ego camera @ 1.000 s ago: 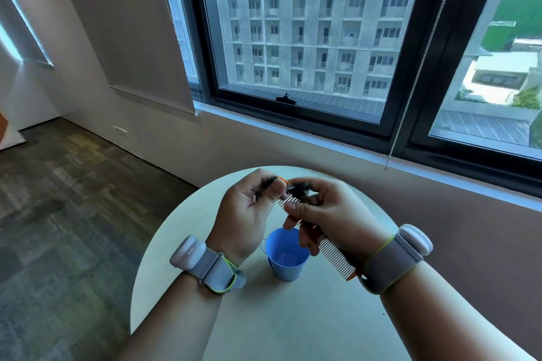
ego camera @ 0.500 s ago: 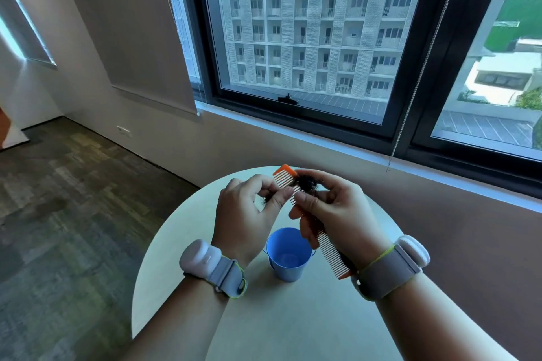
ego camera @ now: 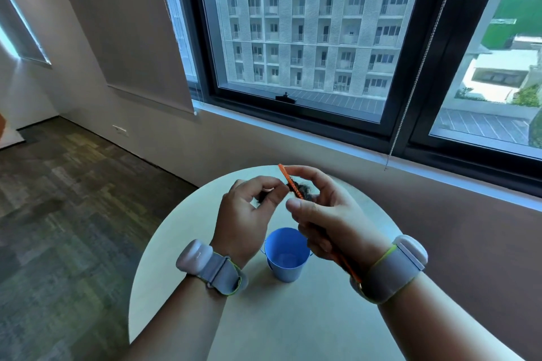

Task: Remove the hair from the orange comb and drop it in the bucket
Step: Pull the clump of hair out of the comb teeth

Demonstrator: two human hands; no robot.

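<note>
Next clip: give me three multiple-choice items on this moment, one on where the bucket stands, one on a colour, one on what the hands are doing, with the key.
1. Where does the bucket stand?
A. on the floor
B. on the round table, below and between the hands
C. on the window sill

2. What colour is the bucket?
A. blue
B. red
C. green

3. What does the right hand hold?
A. nothing
B. the bucket handle
C. the orange comb

Key: 1 B, it sits on the tabletop under the hands; 2 A, its wall and inside are blue; 3 C, the fingers curl round the comb while the left hand pinches dark hair at its teeth.
</note>
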